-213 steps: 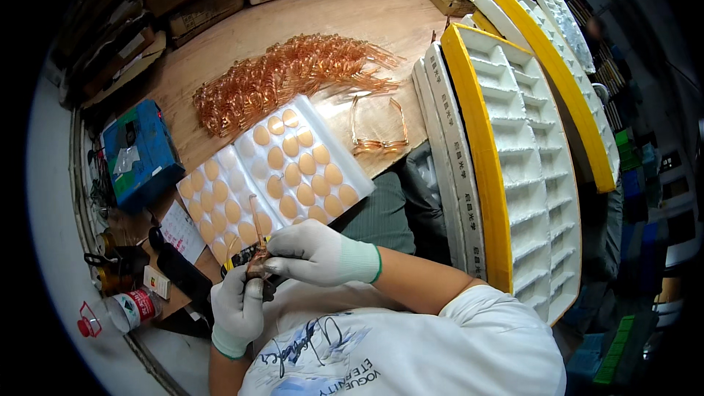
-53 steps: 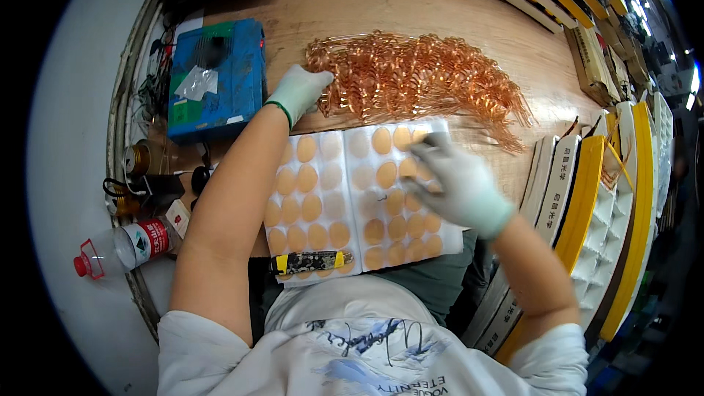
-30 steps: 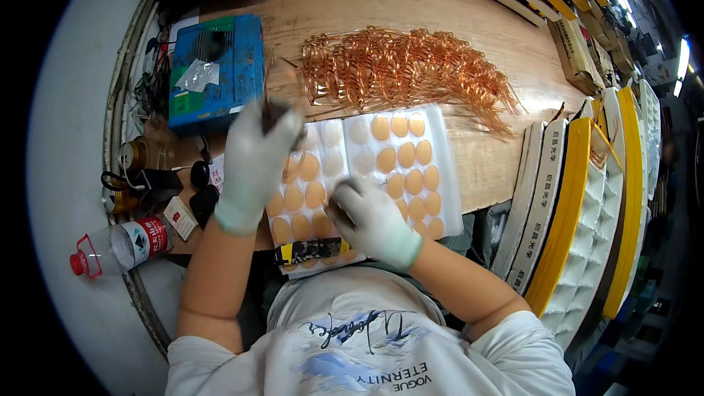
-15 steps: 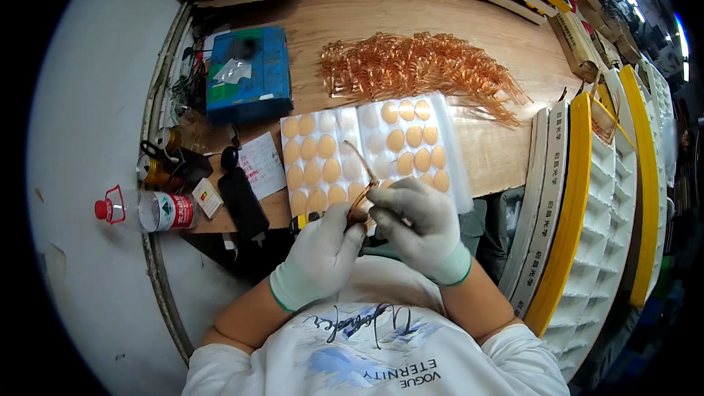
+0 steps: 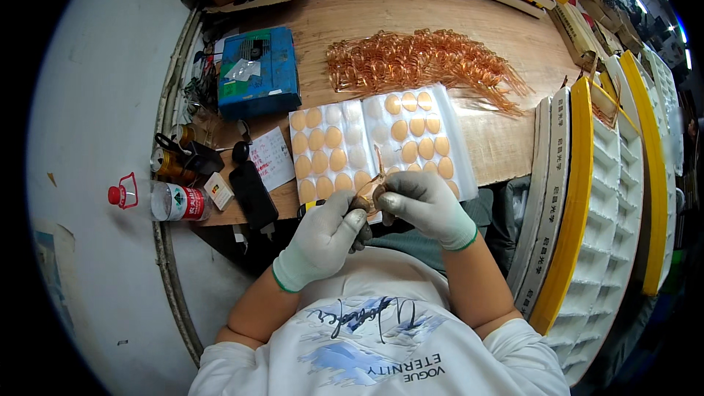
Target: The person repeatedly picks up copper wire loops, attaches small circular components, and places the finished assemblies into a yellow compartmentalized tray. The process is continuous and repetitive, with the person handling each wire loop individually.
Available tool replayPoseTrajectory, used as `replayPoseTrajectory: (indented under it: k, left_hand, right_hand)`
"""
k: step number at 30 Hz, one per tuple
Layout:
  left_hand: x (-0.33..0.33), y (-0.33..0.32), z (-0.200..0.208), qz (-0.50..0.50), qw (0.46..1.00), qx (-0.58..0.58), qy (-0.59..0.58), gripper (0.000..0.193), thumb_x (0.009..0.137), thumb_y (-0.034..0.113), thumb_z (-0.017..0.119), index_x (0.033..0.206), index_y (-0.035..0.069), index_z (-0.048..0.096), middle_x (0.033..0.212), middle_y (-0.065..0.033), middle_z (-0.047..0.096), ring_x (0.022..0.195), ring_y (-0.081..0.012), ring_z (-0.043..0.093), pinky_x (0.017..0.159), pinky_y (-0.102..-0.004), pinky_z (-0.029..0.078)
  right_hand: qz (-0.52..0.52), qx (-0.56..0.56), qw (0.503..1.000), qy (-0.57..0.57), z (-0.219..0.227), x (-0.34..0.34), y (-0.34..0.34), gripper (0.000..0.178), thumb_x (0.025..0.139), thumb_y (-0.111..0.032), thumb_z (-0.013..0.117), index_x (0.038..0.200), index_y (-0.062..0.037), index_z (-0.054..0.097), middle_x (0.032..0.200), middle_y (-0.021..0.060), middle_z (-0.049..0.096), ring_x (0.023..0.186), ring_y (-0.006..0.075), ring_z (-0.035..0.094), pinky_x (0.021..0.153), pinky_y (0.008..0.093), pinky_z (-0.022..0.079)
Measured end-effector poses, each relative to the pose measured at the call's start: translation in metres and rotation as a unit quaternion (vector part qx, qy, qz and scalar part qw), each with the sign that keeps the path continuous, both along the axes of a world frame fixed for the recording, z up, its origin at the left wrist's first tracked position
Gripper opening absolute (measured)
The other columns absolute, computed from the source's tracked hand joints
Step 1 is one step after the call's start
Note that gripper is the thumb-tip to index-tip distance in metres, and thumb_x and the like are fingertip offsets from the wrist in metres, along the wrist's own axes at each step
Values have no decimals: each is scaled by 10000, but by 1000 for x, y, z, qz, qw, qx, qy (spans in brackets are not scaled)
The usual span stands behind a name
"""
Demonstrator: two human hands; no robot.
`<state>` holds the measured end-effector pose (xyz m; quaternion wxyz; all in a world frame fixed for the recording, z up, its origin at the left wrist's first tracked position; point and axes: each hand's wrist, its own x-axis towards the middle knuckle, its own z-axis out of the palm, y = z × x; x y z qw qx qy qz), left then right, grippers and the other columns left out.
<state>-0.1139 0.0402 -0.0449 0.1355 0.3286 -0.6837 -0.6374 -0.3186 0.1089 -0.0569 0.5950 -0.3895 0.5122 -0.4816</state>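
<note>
Left hand: the left hand (image 5: pixel 321 238), in a white glove, sits at the near edge of the table (image 5: pixel 506 143); its fingers (image 5: pixel 350 209) are curled closed around a small copper coil (image 5: pixel 368 192).
Right hand: the right hand (image 5: pixel 419 204), also gloved, meets the left one; its fingers (image 5: pixel 389 189) pinch the same coil from the other side.
Coil: held between both hands, just over the near edge of the sheet (image 5: pixel 381 139); one thin lead sticks up from it.
Sheet: a clear sheet of round orange pads, flat on the table just beyond the hands.
Coil pile: a heap of copper coils (image 5: pixel 422 62) lies beyond the sheet.
Left side: a blue box (image 5: pixel 257 70), a black phone (image 5: pixel 253 194) and a plastic bottle (image 5: pixel 165 200).
Right side: white and yellow trays (image 5: pixel 609 198) stand on edge.
</note>
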Motion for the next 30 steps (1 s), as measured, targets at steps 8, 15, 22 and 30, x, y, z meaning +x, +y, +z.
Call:
replayPoseTrajectory:
  k: [8, 15, 22, 30]
  left_hand:
    - [-9, 4, 5, -22, 996, -83, -5, 189, 986, 135, 516, 1100, -3, 578, 728, -91, 662, 622, -142, 632, 603, -283, 513]
    - [-27, 5, 10, -6, 973, -229, -20, 194, 930, 102, 576, 1091, -4, 563, 726, -208, 642, 659, -377, 671, 607, -422, 523]
    - [-49, -9, 17, -76, 963, -246, -87, 177, 916, 132, 592, 1031, 1, 563, 723, -220, 633, 654, -400, 658, 601, -453, 516]
    - [-124, -74, -40, -76, 996, -19, -51, 286, 891, 237, 647, 1005, -25, 654, 812, -157, 680, 740, -208, 688, 691, -322, 538]
  right_hand:
    - [-24, -52, 986, 159, 22, 0, 18, 146, 922, -65, 667, 969, 73, 669, 769, 8, 632, 722, 60, 552, 642, 229, 465]
    - [-53, 33, 996, 59, 13, -1, 14, 182, 920, -100, 682, 955, 78, 663, 764, 37, 650, 714, 65, 571, 648, 246, 491]
    - [-151, -147, 944, 253, 14, -22, -1, 280, 791, -194, 787, 933, 14, 667, 868, 106, 666, 878, 223, 635, 806, 336, 500]
    - [-19, -137, 966, 219, -7, -99, 31, 129, 730, -69, 684, 786, 33, 629, 739, 118, 597, 680, 295, 546, 793, 399, 481]
